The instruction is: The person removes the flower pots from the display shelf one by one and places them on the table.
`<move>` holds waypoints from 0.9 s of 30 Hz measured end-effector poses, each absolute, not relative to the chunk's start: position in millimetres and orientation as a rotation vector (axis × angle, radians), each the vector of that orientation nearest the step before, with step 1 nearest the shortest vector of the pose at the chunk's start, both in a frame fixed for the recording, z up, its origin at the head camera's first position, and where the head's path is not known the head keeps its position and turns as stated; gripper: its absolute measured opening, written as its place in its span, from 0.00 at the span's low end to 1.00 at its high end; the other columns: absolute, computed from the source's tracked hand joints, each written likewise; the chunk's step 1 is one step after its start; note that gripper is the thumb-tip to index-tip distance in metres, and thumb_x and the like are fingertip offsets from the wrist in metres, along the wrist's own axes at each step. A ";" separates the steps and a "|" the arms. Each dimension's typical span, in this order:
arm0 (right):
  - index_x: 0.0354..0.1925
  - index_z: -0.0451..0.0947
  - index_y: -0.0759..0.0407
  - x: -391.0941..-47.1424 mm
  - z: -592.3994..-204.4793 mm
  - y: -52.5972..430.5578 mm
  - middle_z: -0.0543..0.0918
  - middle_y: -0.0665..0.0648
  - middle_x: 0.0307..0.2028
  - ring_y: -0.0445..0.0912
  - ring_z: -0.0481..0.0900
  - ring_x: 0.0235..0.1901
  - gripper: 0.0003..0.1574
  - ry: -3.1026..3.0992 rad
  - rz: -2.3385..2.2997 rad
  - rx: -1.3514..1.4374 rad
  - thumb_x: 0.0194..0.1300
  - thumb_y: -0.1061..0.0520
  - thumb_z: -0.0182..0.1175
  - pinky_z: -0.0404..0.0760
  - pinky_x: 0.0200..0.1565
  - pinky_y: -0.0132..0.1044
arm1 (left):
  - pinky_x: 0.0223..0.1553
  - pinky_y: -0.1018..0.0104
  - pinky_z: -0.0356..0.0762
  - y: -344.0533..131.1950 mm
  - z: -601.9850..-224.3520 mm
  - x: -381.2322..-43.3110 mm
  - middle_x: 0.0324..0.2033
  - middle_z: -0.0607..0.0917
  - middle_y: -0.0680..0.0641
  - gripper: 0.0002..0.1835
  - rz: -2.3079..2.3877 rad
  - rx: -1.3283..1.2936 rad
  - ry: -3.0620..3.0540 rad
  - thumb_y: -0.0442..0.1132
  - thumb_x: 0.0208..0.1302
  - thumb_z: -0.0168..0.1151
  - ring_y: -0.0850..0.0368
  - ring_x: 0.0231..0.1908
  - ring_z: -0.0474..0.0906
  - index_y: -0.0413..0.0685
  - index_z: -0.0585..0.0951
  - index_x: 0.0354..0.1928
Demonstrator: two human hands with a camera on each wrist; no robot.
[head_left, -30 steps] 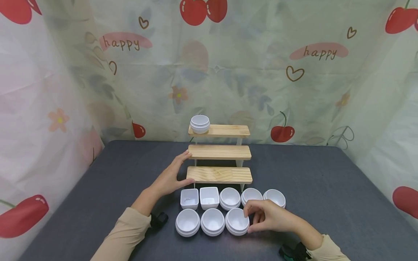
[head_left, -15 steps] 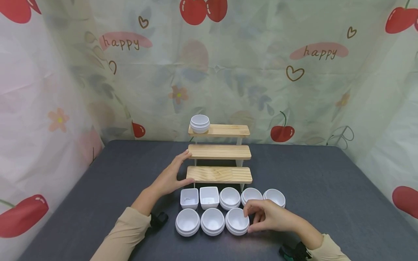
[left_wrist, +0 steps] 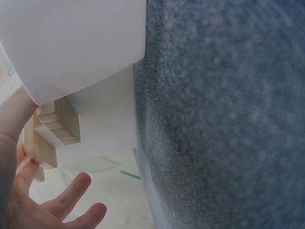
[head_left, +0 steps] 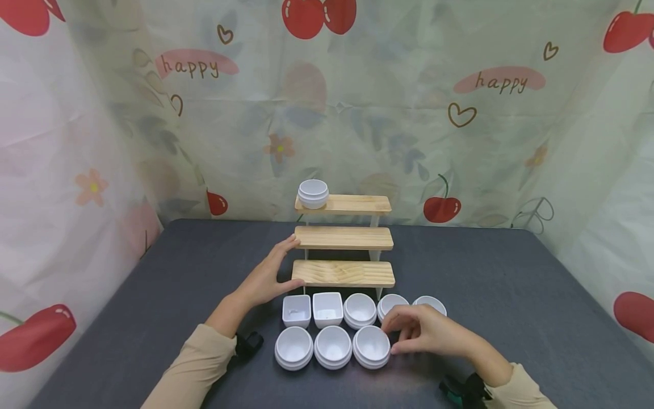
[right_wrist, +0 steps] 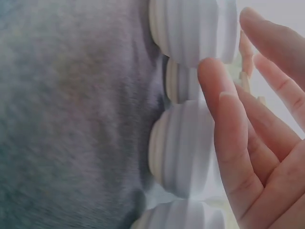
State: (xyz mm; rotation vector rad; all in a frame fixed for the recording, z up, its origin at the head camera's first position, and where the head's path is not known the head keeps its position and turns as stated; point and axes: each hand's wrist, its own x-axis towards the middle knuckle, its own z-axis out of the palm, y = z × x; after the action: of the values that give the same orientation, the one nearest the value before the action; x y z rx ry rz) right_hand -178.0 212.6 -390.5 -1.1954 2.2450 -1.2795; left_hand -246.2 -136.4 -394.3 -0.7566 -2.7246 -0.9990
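Observation:
A three-tier wooden stand (head_left: 343, 274) is touched at its left side by my left hand (head_left: 263, 281), thumb at the lowest shelf and a fingertip at the middle one. In the left wrist view, the other fingers (left_wrist: 71, 193) are spread and a white square bowl (left_wrist: 76, 43) fills the top. My right hand (head_left: 434, 335), fingers loosely bent, hovers by the right end of the front row, beside a round white bowl (head_left: 371, 345). The right wrist view shows its fingertips (right_wrist: 212, 71) close to that bowl's ridged side (right_wrist: 195, 28), with nothing held.
Two more round bowls (head_left: 333, 347) fill out the front row. Behind them stand two square bowls (head_left: 296, 311) and three round ones (head_left: 360, 310), the rightmost partly behind my right hand. Another round bowl (head_left: 313, 194) sits on the top shelf's left end. A patterned curtain (head_left: 357, 113) surrounds the dark table (head_left: 214, 238).
My right hand has shifted slightly up and away from the front right bowl, which stays in place. The left hand and the stand have not moved.

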 end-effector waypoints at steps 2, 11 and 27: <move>0.42 0.75 0.62 -179.0 -387.5 212.7 0.84 0.64 0.34 0.31 0.79 0.26 0.17 2.263 -1.280 -1.203 0.56 0.56 0.66 0.80 0.24 0.31 | 0.64 0.45 0.63 -136.5 -394.4 -246.4 0.72 0.54 0.43 0.47 -0.998 -0.758 -2.722 0.43 0.52 0.71 0.42 0.69 0.57 0.49 0.55 0.70; 0.44 0.78 0.60 -188.0 -371.7 209.0 0.84 0.63 0.38 0.32 0.80 0.29 0.16 2.426 -1.242 -1.237 0.57 0.56 0.65 0.81 0.28 0.32 | 0.64 0.45 0.64 -136.8 -394.8 -246.6 0.72 0.54 0.43 0.47 -1.000 -0.763 -2.720 0.43 0.52 0.71 0.43 0.69 0.58 0.49 0.54 0.70; 0.44 0.79 0.61 -214.4 -349.4 186.8 0.84 0.62 0.38 0.35 0.82 0.30 0.15 2.583 -1.376 -1.224 0.56 0.63 0.65 0.81 0.29 0.32 | 0.64 0.45 0.63 -136.4 -394.0 -246.0 0.72 0.54 0.43 0.47 -0.997 -0.751 -2.727 0.44 0.52 0.71 0.43 0.69 0.57 0.49 0.55 0.70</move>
State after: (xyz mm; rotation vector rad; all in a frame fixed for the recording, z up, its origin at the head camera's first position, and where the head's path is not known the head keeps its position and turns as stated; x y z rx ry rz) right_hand -214.4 186.8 -349.4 -1.2238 2.5830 -1.3758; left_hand -246.0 -136.3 -394.0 -0.7510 -2.7270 -0.9967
